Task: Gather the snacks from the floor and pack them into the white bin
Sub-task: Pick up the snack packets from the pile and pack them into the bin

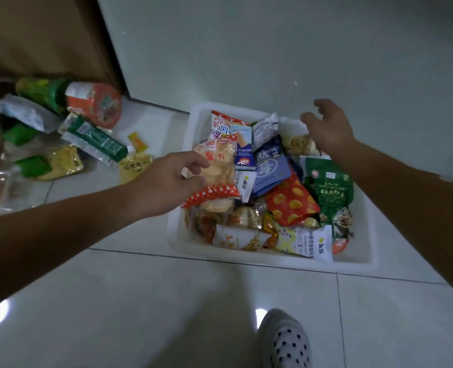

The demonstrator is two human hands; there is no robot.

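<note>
Midway, the left hand [166, 181] pinches a chip bag [220, 160] over the white bin [364, 243] — likely to lay it on the heap — while the right hand [329, 128] hovers spread; more snacks [95, 140] lie on the floor [166, 301].

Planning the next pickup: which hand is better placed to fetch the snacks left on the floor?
Left. The floor snacks lie left of the white bin, beside the left hand, which need only release the chip bag. The right hand hovers open over its far side.

White bin [362, 229] brims with snacks [291, 203]; more snacks [95, 139] (left) litter floor [166, 301].
</note>
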